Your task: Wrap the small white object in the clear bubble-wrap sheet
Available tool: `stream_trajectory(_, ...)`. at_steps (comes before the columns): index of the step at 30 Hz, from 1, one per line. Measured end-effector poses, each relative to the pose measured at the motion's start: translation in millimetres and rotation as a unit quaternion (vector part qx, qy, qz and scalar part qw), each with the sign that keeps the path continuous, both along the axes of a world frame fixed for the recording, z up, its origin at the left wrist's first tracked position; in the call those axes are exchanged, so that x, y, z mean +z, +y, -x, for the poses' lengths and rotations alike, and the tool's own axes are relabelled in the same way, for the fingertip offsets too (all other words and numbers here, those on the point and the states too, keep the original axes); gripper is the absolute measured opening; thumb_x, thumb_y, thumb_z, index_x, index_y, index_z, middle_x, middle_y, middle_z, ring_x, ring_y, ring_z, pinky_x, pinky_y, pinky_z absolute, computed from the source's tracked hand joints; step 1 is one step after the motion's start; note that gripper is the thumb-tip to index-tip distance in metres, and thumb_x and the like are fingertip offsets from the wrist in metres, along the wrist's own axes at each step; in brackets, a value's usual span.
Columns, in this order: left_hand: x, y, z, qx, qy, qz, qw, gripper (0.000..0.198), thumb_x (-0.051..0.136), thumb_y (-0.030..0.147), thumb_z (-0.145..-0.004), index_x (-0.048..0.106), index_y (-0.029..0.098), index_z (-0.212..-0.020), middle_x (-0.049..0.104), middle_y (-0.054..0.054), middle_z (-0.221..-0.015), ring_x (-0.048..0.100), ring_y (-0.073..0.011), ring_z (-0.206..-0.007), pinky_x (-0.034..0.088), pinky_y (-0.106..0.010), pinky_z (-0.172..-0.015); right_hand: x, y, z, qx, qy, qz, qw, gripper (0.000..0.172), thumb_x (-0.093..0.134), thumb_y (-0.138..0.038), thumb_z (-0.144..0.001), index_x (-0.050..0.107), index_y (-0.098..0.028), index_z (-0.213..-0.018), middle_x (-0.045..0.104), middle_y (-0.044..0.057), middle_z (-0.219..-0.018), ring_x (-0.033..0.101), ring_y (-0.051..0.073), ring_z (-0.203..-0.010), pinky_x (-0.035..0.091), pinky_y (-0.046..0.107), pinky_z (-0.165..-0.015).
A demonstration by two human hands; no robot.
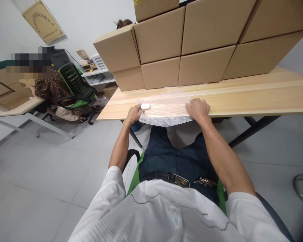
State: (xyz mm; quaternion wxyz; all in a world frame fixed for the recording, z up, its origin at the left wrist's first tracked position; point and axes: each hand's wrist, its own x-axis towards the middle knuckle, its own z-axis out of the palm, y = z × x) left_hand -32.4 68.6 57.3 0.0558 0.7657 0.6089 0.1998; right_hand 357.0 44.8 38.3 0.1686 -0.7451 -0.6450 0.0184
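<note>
A sheet of clear plastic wrap lies across the front of the wooden table, its near edge hanging over the side. On the wrap's left end rests a small white oval object, smooth and rounded; its exact kind cannot be made out. My left hand has its fingers closed at the left end of this object, thumb on the near side. At the opposite end, my right hand is closed with curled fingers on the right edge of the wrap. The wrap is spread between both hands.
Stacked cardboard boxes line the back of the table. To the left, another person sits on a green and black chair at a second table with open boxes. Someone's hair shows behind the stack.
</note>
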Motion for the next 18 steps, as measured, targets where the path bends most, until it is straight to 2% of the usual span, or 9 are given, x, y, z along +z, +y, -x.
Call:
stream_trajectory(7,-1.9,-4,-3,0.051,-0.053,-0.021,0.997,0.028,0.055,0.012,-0.098,0.080,0.024,-0.106,0.085,-0.012,-0.105,0.078,-0.0346,-0.109,0.056,-0.039,-0.105,2.4,-3,0,-0.001,0.001,0.003,1.000,0.057,0.046,-0.041,-0.124,0.082,-0.006,-0.150,0.077,0.029,-0.159,0.068,0.045,-0.149,0.055,0.053,-0.121)
stream_trajectory(14,-0.7,2,1,0.038,-0.045,-0.004,0.998,0.029,0.054,0.015,-0.096,0.081,0.023,-0.104,0.087,-0.014,-0.110,0.079,-0.0366,-0.111,0.057,-0.042,-0.106,11.4,-8,4,0.001,-0.009,0.021,1.000,0.058,0.045,-0.040,-0.125,0.079,-0.004,-0.156,0.074,0.029,-0.165,0.067,0.043,-0.152,0.053,0.049,-0.125)
stream_trajectory(18,2.0,19,2,0.018,-0.119,0.028,0.992,0.025,0.062,0.018,-0.087,0.082,0.024,-0.100,0.086,-0.009,-0.102,0.078,-0.0336,-0.111,0.059,-0.039,-0.104,19.4,-11,5,0.011,-0.019,0.044,0.999,0.062,0.042,-0.038,-0.125,0.075,0.000,-0.161,0.070,0.031,-0.169,0.065,0.045,-0.156,0.052,0.053,-0.128)
